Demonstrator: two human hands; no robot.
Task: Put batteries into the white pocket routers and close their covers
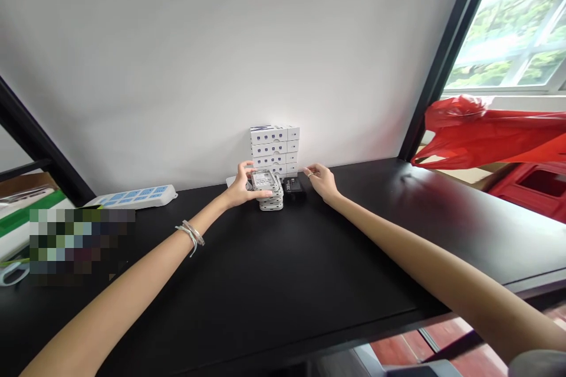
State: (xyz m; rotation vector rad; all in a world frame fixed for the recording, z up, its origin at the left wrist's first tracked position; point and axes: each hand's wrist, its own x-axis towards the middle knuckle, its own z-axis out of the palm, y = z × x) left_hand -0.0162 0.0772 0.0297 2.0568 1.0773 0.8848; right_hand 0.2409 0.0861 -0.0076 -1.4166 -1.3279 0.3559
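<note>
Black desktop (354, 259) runs back to a white wall (177, 70). Nearest, the left hand (241, 185) curls around a flat silver-and-white unit (264, 180) atop a short stack (271, 205). The open right hand (322, 181) hovers just beside a black case (293, 187), holding nothing. Farther back, a taller stack of white boxes (274, 144) stands against the wall.

Readable text: none | stacked white boxes (274, 144): blue labels, too small to read | black box (293, 187): white print, too small to read

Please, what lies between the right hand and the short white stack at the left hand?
In the head view, a small black box lies between the right hand and the short white stack.
</note>
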